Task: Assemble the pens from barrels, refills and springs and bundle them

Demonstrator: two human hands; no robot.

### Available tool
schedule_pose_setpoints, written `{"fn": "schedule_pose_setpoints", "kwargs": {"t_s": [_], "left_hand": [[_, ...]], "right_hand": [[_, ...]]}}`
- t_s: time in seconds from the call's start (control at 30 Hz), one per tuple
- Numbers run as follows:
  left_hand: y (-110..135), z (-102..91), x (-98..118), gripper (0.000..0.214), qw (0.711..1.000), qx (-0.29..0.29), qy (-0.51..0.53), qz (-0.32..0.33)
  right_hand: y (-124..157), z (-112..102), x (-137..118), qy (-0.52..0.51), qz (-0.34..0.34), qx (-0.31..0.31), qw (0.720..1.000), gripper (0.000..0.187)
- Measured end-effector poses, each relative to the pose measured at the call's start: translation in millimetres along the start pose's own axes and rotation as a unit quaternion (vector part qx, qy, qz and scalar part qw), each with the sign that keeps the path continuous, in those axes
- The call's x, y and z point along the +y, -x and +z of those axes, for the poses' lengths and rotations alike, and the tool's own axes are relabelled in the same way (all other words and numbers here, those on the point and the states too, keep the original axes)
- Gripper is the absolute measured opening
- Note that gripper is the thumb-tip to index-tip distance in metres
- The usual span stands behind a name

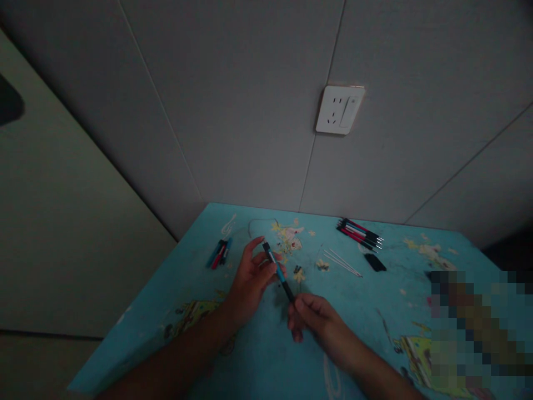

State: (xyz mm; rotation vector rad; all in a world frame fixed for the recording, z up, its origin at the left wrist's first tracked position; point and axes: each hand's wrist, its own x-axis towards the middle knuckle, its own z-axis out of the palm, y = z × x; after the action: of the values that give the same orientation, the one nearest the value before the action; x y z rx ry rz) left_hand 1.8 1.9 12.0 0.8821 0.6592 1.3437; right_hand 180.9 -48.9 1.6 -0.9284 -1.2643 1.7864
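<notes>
I see the blue table (pixel 366 311) filling the near view. My left hand (pixel 252 280) and right hand (pixel 312 316) both pinch one blue-and-black pen (pixel 278 271), held slanted above the table's middle (dim light here). A pen bundle (pixel 360 233) lies far right, loose refills (pixel 342 262) beside it.

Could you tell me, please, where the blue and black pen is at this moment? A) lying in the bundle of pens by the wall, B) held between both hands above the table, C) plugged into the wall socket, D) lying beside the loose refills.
B: the left hand grips the upper part of the blue and black pen and the right hand pinches its lower end, above the blue table.
</notes>
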Motion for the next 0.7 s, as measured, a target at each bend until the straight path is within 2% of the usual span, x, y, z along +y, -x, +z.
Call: {"fn": "schedule_pose_setpoints", "kwargs": {"t_s": [0.07, 0.17, 0.3, 0.4, 0.5, 0.6, 0.7], "left_hand": [[-0.6, -0.5, -0.7, 0.059, 1.0, 0.013, 0.0, 0.002], [-1.9, -1.7, -1.7, 0.058, 1.0, 0.02, 0.003, 0.0], [-3.1, -3.3, -2.9, 0.054, 1.0, 0.017, 0.009, 0.0], [-4.2, -5.3, -4.0, 0.046, 0.999, 0.034, 0.01, 0.012], [-5.1, -7.3, -4.3, 0.04, 0.998, 0.057, 0.001, 0.01], [-4.9, -8.1, -2.7, 0.037, 0.999, 0.046, 0.003, 0.01], [-3.8, -9.0, 0.0, 0.038, 0.999, 0.011, 0.018, 0.03]], "right_hand": [[1.3, 1.0, -1.7, 0.09, -0.036, 0.051, 0.994, 0.039], [4.0, 0.6, -0.1, 0.246, -0.091, 0.115, 0.958, 0.028], [6.0, -3.1, 2.3, 0.38, -0.127, 0.127, 0.907, 0.023], [6.4, -5.2, -0.9, 0.424, -0.142, 0.127, 0.885, 0.023], [6.6, -5.1, -5.6, 0.399, -0.136, 0.135, 0.897, 0.025], [6.3, -3.6, -7.2, 0.312, -0.101, 0.145, 0.934, 0.035], [5.7, -2.9, -5.4, 0.173, -0.061, 0.107, 0.977, 0.042]]}}
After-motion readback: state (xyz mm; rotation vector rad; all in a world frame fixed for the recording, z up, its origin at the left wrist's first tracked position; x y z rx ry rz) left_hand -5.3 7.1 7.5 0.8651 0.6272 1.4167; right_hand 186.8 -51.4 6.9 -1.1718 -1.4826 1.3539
